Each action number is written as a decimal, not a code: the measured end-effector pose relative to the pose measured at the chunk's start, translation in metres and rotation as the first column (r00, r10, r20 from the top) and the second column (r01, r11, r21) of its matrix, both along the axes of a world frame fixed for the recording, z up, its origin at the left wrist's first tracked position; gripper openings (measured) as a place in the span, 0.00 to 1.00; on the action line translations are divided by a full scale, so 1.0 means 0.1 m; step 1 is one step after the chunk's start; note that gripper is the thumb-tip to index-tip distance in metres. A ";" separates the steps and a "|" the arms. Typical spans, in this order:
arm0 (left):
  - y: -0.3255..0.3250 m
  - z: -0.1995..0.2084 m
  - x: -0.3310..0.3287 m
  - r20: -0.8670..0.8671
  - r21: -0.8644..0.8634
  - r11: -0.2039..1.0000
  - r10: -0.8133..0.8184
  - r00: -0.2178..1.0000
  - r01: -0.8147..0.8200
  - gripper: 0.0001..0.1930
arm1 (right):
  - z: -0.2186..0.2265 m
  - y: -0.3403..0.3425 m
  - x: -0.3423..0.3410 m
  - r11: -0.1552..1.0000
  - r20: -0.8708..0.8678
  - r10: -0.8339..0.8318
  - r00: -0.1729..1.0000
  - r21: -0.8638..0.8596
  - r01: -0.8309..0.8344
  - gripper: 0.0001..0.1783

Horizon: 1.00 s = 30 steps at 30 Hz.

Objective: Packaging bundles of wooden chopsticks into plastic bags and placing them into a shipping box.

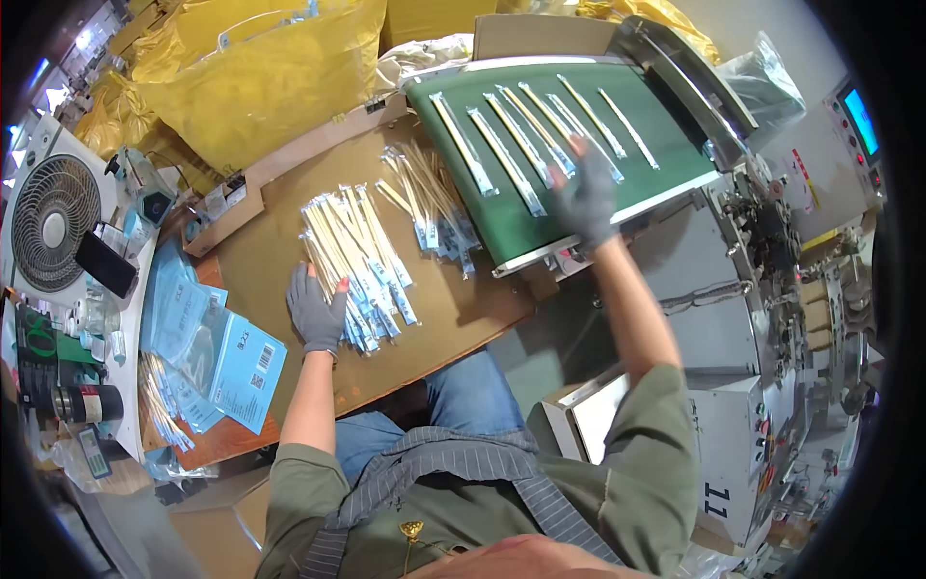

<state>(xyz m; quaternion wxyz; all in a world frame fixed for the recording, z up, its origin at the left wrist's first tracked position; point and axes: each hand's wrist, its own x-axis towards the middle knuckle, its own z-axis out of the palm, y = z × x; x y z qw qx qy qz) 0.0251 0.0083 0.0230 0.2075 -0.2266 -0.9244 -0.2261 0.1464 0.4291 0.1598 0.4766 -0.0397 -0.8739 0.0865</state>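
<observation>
Sticks [359, 253] on the table [449, 333] and belt [666, 116] slant from upper left to lower right. Left hand [318, 314]: spread, beside table sticks. Right hand [586, 201]: over belt, grip indiscernible. Bags [249, 367] at left.

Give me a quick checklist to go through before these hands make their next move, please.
1. Left hand at the left edge of the main pile of wrapped sticks: ok.
2. Right hand over the green belt: ok.
3. Right hand's grip on a stick: cannot tell; the hand is blurred.
4. Sticks on the belt spread out rather than heaped: ok, where visible.
5. Main pile evened up: not ok; its ends are staggered.
6. Belt running or stopped: cannot tell from one still picture.
</observation>
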 end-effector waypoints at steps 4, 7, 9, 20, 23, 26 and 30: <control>-0.03 0.02 0.01 0.027 -0.005 1.000 0.012 1.000 -0.012 0.35 | -0.13 1.63 -0.10 0.680 0.473 -0.532 0.703 -0.256 0.687 0.41; 0.23 -0.04 -0.01 0.022 0.038 0.998 -0.057 0.998 0.056 0.34 | -0.30 2.63 0.27 0.578 0.591 -0.559 0.582 -0.226 0.784 0.48; 0.00 -0.05 -0.01 0.006 -0.013 1.000 -0.006 1.000 0.006 0.34 | -0.45 2.03 -0.16 0.783 0.581 -0.198 0.789 -0.391 0.484 0.45; -0.01 -0.03 -0.02 0.014 0.011 1.000 0.005 1.000 -0.005 0.33 | -0.13 -1.43 -0.95 1.000 0.714 0.027 0.699 -0.028 -0.010 0.46; 0.04 -0.03 -0.10 0.145 0.121 0.992 -0.037 0.989 0.019 0.30 | -0.62 -1.45 -1.37 0.988 0.670 0.028 0.742 -0.133 0.083 0.49; 0.04 -0.06 -0.38 0.500 0.640 0.755 -0.268 0.823 -0.143 0.32 | -0.73 -1.38 -1.64 0.630 0.689 0.312 0.654 -0.665 0.400 0.48; 0.34 0.65 -0.22 0.641 0.690 0.287 -0.669 0.376 -0.664 0.41 | -0.61 -1.94 -1.58 0.774 0.755 0.114 0.645 -0.475 0.420 0.47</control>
